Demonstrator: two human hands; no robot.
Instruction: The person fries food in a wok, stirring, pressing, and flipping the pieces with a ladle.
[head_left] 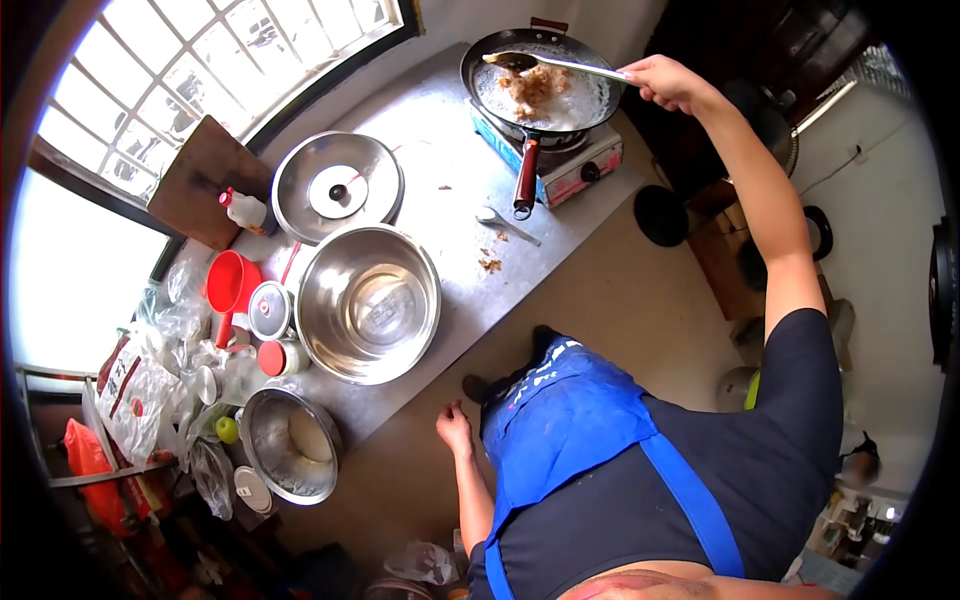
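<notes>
My right hand [662,84] is closed round the pale handle of a long ladle [580,68]. The ladle's dark bowl rests at the far left inside a black wok [490,108], beside brown pieces of food [535,92] in bubbling, whitish liquid. Under the wok stands a portable gas stove [590,168], and the wok's red-brown handle [527,175] points toward me. My left hand [455,426] hangs low beside the blue apron [565,410], off the counter's edge, with its fingers curled; whether anything small is in them is too small to tell.
Along the metal counter [470,270] are a large steel bowl [368,304], a steel lid [290,190], a spoon [508,226] and crumbs. Farther left stand a red ladle [232,284], jars, plastic bags and a smaller steel bowl [290,445]. A cutting board [208,180] leans by the window.
</notes>
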